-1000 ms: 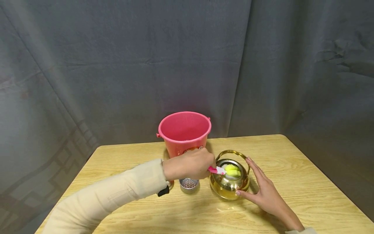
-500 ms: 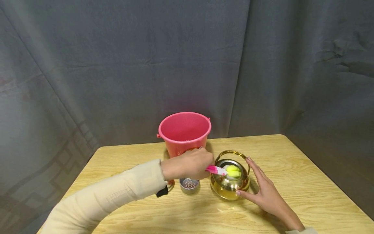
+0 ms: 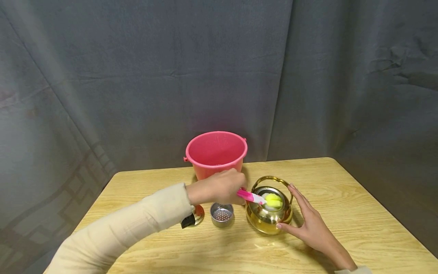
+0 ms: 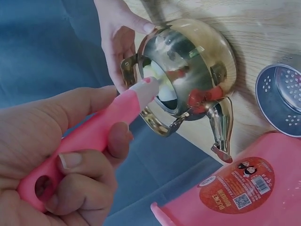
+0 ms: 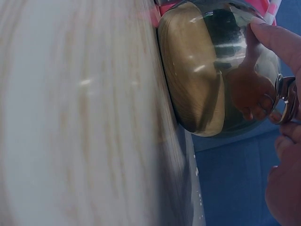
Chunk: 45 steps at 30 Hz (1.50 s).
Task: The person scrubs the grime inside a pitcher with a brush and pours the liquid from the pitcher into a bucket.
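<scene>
My left hand [image 3: 222,186] grips the pink handle of a sponge brush [image 4: 89,134]. Its yellow and white head sits inside the round mouth of a gold kettle [image 3: 261,220]. The kettle stands upright on the table, its arched handle raised. In the left wrist view its short spout points toward the pink bucket. My right hand [image 3: 309,224] holds the kettle's right side, thumb on the shiny body and fingers up at the handle. The right wrist view shows that thumb [image 5: 275,37] against the metal, with the other fingers around the handle's base.
Left of the kettle stands a small metal strainer cup [image 3: 221,220] with a perforated bottom. A shiny lid with a black knob [image 3: 188,220] lies partly behind my left wrist. The pink bucket [image 3: 216,148] stands behind, near the table's [image 3: 342,198] back edge. Grey curtains surround the table.
My left hand has shifted slightly left and up, so more of the pink handle and the lid shows. The brush head stays in the kettle's mouth. My right hand has not moved.
</scene>
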Available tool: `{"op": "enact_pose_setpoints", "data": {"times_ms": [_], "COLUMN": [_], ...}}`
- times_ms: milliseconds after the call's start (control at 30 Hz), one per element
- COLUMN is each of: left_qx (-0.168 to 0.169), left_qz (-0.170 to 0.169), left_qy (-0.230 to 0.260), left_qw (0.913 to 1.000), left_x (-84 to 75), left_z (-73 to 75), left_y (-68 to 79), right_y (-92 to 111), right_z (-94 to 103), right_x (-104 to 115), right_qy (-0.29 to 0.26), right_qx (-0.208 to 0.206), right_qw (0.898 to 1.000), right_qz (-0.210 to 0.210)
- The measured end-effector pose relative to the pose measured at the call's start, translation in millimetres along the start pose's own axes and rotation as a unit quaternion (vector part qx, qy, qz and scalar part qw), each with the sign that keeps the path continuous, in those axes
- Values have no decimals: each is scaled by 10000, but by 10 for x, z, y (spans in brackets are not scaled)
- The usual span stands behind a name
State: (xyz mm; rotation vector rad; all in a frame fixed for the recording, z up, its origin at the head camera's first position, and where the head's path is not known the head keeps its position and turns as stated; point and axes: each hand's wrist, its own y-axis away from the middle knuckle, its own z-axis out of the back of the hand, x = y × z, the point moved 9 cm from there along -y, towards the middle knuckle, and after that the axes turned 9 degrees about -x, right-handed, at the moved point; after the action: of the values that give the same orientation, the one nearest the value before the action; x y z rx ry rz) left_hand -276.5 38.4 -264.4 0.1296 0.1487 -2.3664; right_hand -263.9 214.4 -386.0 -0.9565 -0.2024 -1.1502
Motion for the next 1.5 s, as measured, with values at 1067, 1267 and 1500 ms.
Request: {"op": "enact_pose_setpoints", "data": {"times_ms": [1067,1267,1500], "left_qx": [413,490,726], "left_qz": [-1316,-1589,-1471], "left_qy": [1,-107,-27], "left_qw": [9904,9860,9865], "left_x": [26,11,21], "left_z": [24,39,77], "left_y": [-152,-178,-225], "right_y": [13,27,25], "right_z": [-3,3,-1], "right_x": [15,24,57], "right_qy": [-43,-55,-117], "right_qx": [25,18,45], "right_qw": [10000,9999,9999], "right_qz": [-82,-104,-84]}}
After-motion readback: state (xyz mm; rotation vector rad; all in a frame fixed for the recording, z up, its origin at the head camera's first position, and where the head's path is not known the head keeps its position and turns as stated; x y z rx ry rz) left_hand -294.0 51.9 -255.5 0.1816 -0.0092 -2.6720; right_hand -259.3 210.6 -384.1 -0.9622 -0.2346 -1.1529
